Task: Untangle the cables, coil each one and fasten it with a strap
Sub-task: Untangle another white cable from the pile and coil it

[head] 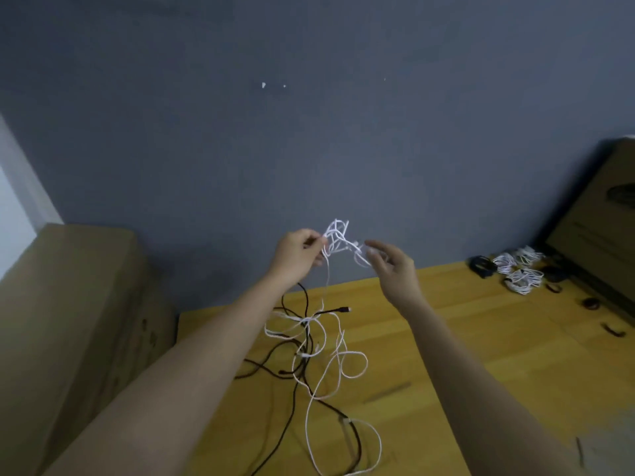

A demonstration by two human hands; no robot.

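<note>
A knot of white cable (338, 240) hangs in the air above the wooden table (464, 355). My left hand (297, 252) pinches its left side. My right hand (391, 264) has fingers spread and loosely curled at the knot's right side, touching its loops. From the knot a white strand drops to a tangle of white and black cables (309, 341) lying on the table. A black plug end (342, 309) sticks out of the tangle. Loose loops of white cable (343, 441) trail toward the near edge.
Coiled white cables (519, 269) and coiled black ones (481, 266) lie at the table's far right, with small dark straps (613, 329) beside them. A cardboard box (79, 321) stands left of the table, another box (601, 214) at the right. A grey wall is behind.
</note>
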